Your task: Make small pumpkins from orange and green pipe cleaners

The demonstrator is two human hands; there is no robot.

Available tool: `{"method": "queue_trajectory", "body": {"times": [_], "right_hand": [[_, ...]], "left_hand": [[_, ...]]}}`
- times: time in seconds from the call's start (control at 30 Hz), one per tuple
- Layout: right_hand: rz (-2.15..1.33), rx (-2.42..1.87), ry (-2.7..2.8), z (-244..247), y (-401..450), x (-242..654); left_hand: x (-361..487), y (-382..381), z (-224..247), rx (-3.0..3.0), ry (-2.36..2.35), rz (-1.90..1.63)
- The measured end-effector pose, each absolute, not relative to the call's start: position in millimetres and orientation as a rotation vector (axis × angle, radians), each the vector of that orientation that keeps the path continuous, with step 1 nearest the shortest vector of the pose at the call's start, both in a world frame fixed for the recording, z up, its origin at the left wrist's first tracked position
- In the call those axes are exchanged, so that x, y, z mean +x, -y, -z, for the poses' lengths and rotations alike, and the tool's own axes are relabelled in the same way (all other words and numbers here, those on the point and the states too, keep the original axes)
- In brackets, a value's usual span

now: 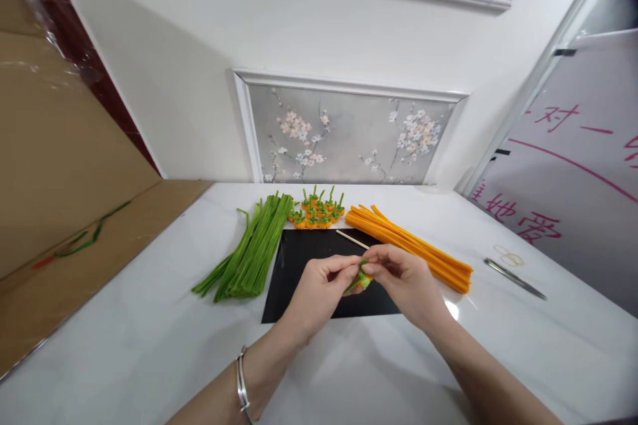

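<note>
Above a black mat point(299, 265), my left hand point(321, 289) and my right hand point(403, 279) meet with their fingertips pinched around a small green and orange fuzzy piece point(365, 279). Part of that piece is hidden by the fingers. A thin pale stick point(351, 239) lies on the mat just behind the hands. Left of the mat is a bundle of green fuzzy stems point(256, 252). A bundle of orange fuzzy stems point(413, 242) lies to the right. Several small orange and green pieces point(319, 212) stand grouped behind the mat.
Silver scissors or tweezers point(516, 277) lie on the white table point(149, 319) at the right, beside pale thin loops point(508, 255). Brown cardboard point(64, 146) borders the left side. A wall with a floral panel point(349, 133) rises behind, and a board with red writing point(578, 146) stands right.
</note>
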State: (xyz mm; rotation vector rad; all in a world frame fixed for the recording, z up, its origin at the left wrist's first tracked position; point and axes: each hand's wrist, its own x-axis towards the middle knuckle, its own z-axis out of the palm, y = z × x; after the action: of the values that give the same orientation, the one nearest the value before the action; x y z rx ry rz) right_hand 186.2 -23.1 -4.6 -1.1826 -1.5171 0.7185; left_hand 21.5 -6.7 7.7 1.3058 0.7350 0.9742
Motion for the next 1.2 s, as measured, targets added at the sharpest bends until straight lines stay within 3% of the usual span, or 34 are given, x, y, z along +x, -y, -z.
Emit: {"method": "queue_trajectory", "body": {"times": [0.37,0.67,0.77,1.0,1.2], "right_hand": [[-0.597,-1.308,1.682,1.4,25.4,187.9],[-0.193,-0.757,1.941,2.4,21.2,192.3],[-0.279,-0.744,1.928,4.7,17.7,199.3],[-0.884,-1.125,1.676,1.9,23.3,199.3],[-0.789,-1.222,1.811,-8.6,32.7,190.4]], "left_hand": [[24.2,4.0,-5.2,1.192,-0.827,-0.991],[18.5,6.2,-10.7,1.095,-0.827,-0.801],[19.7,7.3,-11.6,1.139,-0.807,-0.839],[18.8,5.6,-7.6,1.684,-0.943,-1.2],[17.4,9.8,-4.5,1.888,-0.951,-1.192]]}}
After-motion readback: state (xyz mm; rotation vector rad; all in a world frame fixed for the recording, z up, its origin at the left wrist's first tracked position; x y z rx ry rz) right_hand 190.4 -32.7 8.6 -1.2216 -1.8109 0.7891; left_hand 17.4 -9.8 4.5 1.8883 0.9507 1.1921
